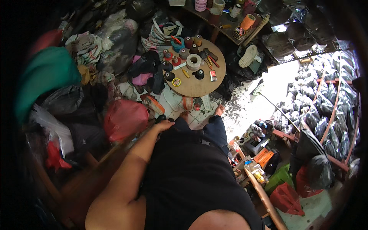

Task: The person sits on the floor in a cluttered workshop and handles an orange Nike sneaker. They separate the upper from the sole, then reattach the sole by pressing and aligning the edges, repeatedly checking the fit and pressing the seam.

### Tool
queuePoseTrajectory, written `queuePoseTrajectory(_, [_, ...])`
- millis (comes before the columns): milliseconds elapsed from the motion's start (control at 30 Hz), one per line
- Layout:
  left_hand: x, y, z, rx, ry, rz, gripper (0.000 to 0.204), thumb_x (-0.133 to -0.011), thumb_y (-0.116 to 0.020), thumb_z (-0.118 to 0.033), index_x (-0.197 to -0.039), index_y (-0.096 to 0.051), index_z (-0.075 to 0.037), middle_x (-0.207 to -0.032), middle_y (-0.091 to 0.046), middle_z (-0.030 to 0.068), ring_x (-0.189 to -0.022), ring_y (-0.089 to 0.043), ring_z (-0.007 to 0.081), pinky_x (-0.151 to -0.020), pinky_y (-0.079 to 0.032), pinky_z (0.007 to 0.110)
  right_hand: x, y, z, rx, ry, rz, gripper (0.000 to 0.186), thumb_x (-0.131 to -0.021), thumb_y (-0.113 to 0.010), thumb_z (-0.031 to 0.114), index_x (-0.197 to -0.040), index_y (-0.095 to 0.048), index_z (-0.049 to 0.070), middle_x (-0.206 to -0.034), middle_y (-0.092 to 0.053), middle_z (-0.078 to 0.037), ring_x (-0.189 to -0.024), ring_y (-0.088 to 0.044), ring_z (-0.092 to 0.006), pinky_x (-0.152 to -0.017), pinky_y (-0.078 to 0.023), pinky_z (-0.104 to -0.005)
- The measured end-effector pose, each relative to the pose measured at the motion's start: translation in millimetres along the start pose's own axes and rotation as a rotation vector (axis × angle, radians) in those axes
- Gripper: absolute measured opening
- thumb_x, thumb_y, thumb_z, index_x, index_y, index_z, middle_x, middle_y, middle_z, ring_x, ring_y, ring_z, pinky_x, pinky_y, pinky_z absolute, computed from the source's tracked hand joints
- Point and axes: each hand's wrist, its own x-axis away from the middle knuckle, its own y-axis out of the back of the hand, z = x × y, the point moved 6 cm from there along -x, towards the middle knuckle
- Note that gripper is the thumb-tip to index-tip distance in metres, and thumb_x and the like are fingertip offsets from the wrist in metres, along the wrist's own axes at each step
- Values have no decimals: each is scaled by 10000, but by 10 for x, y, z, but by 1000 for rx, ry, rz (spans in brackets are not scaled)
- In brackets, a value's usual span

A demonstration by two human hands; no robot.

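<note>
My left hand point(164, 125) is down by my left hip, its fingers curled at a small dark shape that I cannot make out. My right hand is not in view; my black top fills the lower middle. Ahead of my bare feet stands a round wooden table point(210, 86) bearing several thread cones point(198, 74), a white roll point(193, 62), yellow-handled tools point(213, 61) and a small red-and-white box point(213, 76). Shoe pieces point(155, 105) lie on the tiled floor near the table's front.
A red bag point(124, 120) and piled bags and cloth crowd the left. A shelf point(230, 28) with spools stands at the back. On the right are a long-handled tool point(281, 111), racks of bagged items point(326, 111), a wooden rail point(264, 195) and a cluttered low bench point(260, 165).
</note>
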Motion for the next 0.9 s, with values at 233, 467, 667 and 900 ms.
queuePoseTrajectory(233, [66,-567,-571,48,129,-115,607,-1043,-604,-525,-1347,-715,-12,-1329,-735,194,-1228,-697,313,-1053,-519,415,-998,979,592,38,228,77,357,-1114,-513,341,-1304,-693,97,-1085,-725,-114,-951,-683,-301,-784,-528,-424])
queuePoseTrajectory(467, [447,-1121,-908,-30,275,-282,661,-1032,-582,-565,-1373,-700,-12,-1431,-672,235,-1319,-638,401,-1157,-463,460,-1256,1609,1729,-390,-256,275,406,-1093,-616,436,-1321,-640,100,-1003,-687,-22,-672,-566,-78,-499,-404,-243])
queuePoseTrajectory(667, [928,-1465,-755,94,203,-598,478,-1000,-697,-484,-1047,-795,-18,-1027,-796,178,-1001,-761,361,-898,-577,468,-1501,1449,2263,-81,109,339,470,-1030,-763,350,-1341,-692,5,-1122,-788,-121,-866,-723,-163,-711,-554,-275])
queuePoseTrajectory(900, [1392,-1491,-891,181,57,-647,366,-992,-744,-395,-995,-794,-32,-905,-773,150,-877,-760,312,-800,-568,406,-1434,1163,2244,160,178,344,272,-986,-806,277,-1103,-842,34,-977,-826,-80,-840,-714,-135,-788,-552,-315])
